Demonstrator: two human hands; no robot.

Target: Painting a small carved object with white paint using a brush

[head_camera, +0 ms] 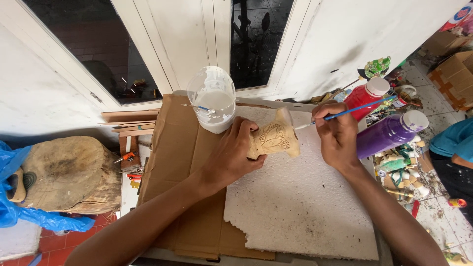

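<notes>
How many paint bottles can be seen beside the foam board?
2: a red bottle behind the right hand, and a purple bottle just right of it. Others may hide in the clutter.

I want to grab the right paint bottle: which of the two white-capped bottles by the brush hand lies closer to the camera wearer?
The purple bottle; the red bottle sits farther back, behind the right hand.

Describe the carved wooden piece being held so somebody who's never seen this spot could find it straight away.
Start at the big white foam sheet lying over brown cardboard. Above its far edge, the left hand holds a pale carved wooden piece, with the right hand bringing a blue-handled brush to it. Unlike the paint bottles nearby, it is bare tan wood with incised curved patterns.
</notes>
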